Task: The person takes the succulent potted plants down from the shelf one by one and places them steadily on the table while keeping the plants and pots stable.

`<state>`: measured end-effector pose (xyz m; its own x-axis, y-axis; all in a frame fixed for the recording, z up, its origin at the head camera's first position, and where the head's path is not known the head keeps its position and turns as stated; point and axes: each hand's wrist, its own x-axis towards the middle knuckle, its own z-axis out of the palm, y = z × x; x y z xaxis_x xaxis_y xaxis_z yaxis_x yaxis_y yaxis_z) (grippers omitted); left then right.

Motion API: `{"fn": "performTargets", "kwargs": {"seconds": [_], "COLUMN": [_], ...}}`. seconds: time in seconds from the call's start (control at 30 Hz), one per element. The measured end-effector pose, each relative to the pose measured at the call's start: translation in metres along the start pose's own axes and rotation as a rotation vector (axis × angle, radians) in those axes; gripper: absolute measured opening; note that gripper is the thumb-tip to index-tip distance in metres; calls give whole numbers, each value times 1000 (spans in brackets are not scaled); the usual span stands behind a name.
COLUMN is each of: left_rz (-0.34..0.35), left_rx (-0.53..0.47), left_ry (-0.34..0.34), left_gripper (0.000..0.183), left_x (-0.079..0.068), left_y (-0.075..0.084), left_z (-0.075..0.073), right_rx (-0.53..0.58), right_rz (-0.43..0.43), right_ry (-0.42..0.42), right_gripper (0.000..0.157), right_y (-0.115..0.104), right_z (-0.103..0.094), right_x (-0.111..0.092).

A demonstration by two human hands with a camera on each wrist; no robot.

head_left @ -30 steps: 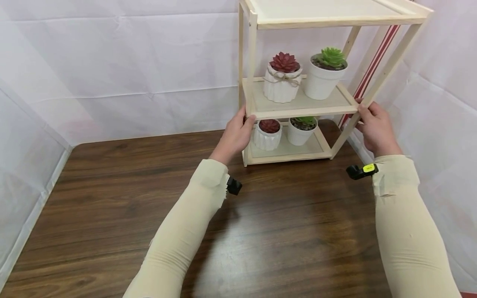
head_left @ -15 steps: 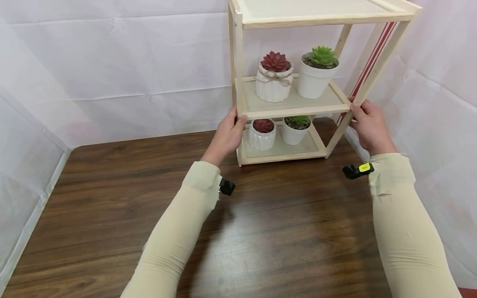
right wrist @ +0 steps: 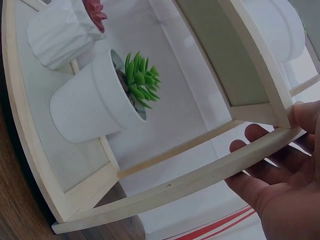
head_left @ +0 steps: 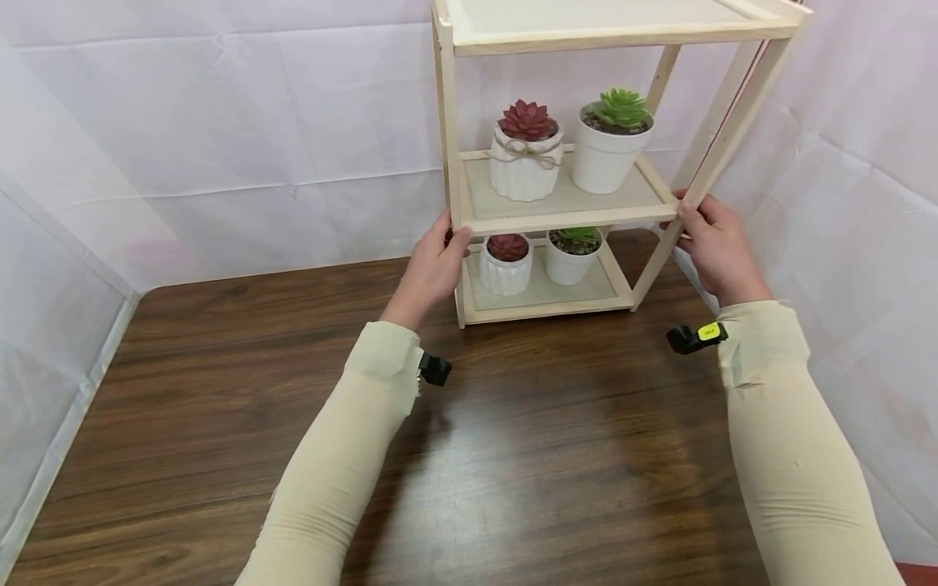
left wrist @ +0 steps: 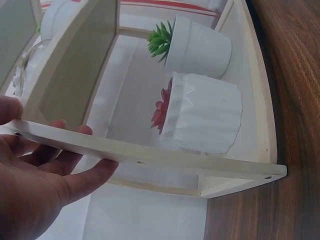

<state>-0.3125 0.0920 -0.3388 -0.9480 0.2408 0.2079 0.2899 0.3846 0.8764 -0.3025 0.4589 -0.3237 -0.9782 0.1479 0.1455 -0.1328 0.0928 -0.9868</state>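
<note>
A pale wooden shelf rack (head_left: 564, 220) stands upright on the dark wood table. My left hand (head_left: 427, 273) grips its left front post at the middle tier, thumb in front and fingers behind. The right front post is held the same way by my right hand (head_left: 720, 251). On the middle tier sit a red succulent in a ribbed white pot (head_left: 522, 172) with twine and a green succulent in a smooth white pot (head_left: 607, 161). Below them, a smaller red succulent pot (left wrist: 202, 112) and a green one (right wrist: 92, 102) rest on the bottom tier.
The brown wooden table (head_left: 242, 407) stretches left and forward of the rack. White cloth walls (head_left: 293, 122) close in the back and both sides. The rack's top panel (head_left: 586, 16) runs out of the head view.
The rack has slid left across the table with both hands gripping it and the plants riding along. More of the red-striped cloth at the right is covered by its post.
</note>
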Motion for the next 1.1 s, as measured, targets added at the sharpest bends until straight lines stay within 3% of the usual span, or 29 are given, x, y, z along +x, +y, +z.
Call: {"fn": "performTargets", "kwargs": {"seconds": [0.3, 0.57, 1.1], "left_rz": [4, -18, -14], "left_rx": [-2, 0, 11], "left_ry": [9, -1, 22], "left_gripper": [48, 49, 52], "left_x": [1, -1, -3], "left_y": [0, 1, -1], "left_z": [3, 2, 3], "right_rx": [-26, -219, -341], "right_rz": [-7, 17, -32], "right_ry": [4, 11, 27], "right_gripper": [43, 45, 45], "right_y": [-1, -5, -1], "right_z": [-3, -4, -7], "right_x": [-1, -3, -1]}}
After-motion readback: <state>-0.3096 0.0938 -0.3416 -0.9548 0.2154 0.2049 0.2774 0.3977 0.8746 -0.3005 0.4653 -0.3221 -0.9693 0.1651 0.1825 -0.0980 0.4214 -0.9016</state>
